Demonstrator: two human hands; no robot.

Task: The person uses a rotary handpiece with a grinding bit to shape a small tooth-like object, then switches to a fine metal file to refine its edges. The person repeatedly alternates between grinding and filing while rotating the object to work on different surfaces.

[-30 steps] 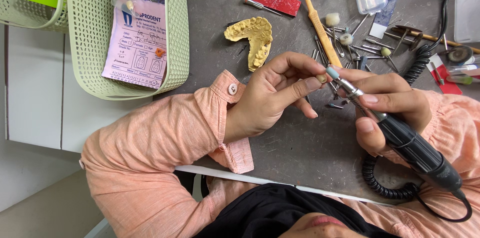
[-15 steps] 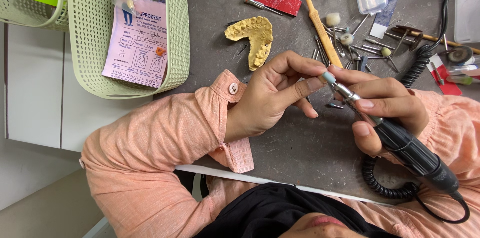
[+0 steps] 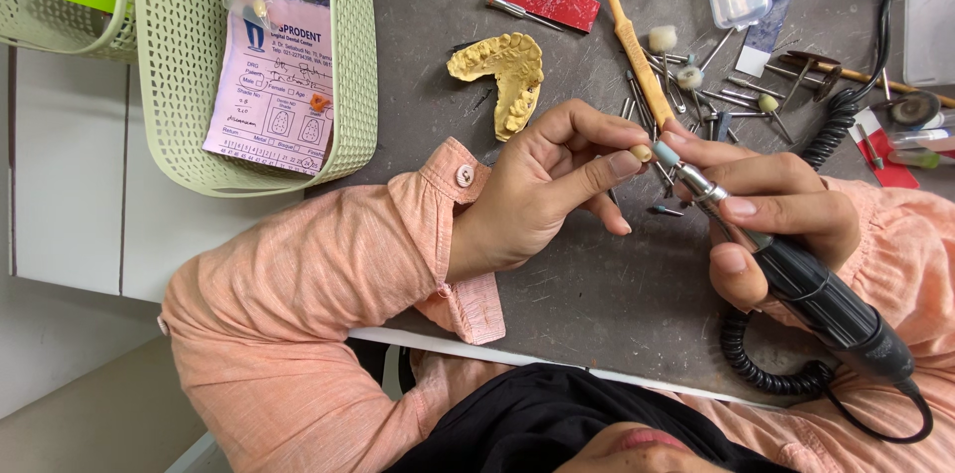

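While left hand [image 3: 542, 185] pinches a tooth [image 3: 642, 152], right hand [image 3: 771, 209] grips handpiece [image 3: 796, 284] — near table edge [image 3: 557, 364].

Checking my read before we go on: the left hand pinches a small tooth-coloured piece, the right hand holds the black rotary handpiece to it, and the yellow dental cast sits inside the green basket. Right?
Not quite. In the head view the yellow dental cast lies on the grey worktop, beside the green basket, not inside. The left hand, small piece, right hand and handpiece are as said.
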